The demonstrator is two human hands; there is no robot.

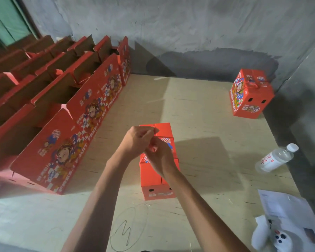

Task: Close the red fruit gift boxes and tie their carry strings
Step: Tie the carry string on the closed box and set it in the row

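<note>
Hands meet over the closed red gift box: left hand and right hand each pinch its carry string to knot it; open boxes wait at nine o'clock.

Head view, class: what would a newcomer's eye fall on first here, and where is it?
First, the two hands, left and right, meeting over the closed red box at centre, fingers pinching its string. Next, the rows of open boxes filling the left side. Then the lone tied box at the far right corner, with a water bottle lying nearer on the right.
</note>
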